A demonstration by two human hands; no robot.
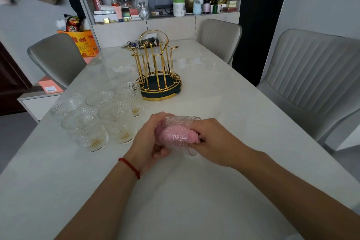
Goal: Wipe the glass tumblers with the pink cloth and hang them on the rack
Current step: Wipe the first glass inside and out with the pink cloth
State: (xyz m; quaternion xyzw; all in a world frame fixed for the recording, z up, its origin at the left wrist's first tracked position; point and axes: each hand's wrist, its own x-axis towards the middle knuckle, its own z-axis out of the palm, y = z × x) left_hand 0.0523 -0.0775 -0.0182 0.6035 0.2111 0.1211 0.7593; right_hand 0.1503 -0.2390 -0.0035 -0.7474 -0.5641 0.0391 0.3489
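Observation:
My left hand grips a clear embossed glass tumbler lying on its side above the table, mouth towards the right. The pink cloth is stuffed inside it, and my right hand holds the cloth with its fingers in the tumbler's mouth. Several more tumblers stand upright in a cluster at the left. The gold wire rack on its dark round base stands beyond the hands, with nothing hanging on it.
The white table has grey chairs at the left, far end and right. Keys and a dark pouch lie behind the rack. A cluttered shelf runs along the back wall.

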